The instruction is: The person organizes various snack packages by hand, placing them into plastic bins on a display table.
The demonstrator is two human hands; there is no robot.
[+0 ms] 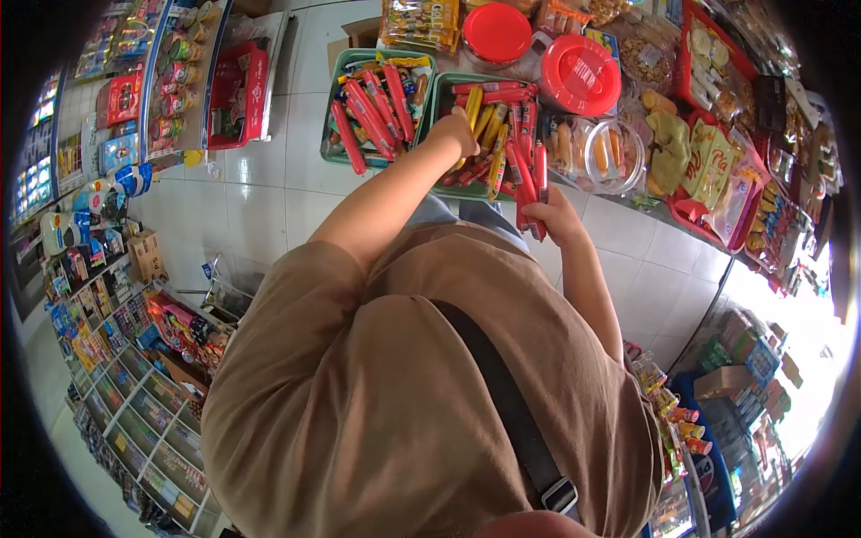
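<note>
My left hand [455,134] reaches into the right green basket [434,100], its fingers closed around yellow-wrapped sausage sticks [473,101]. Several red-wrapped sausage sticks [522,184] are gripped by my right hand [558,215] at the basket's near right corner, their ends sticking out over the rim. More yellow and red sticks lie in that basket, partly hidden by my left hand. Beside it on the left, another green basket [328,134] holds red sausage sticks [369,112] piled over other coloured packets.
Jars with red lids [580,75] and a clear round tub [613,154] stand right of the baskets. Farther right are red trays [689,211] of snacks. Shelves [148,85] and a red basket [240,94] are at left, above white floor tiles [256,206].
</note>
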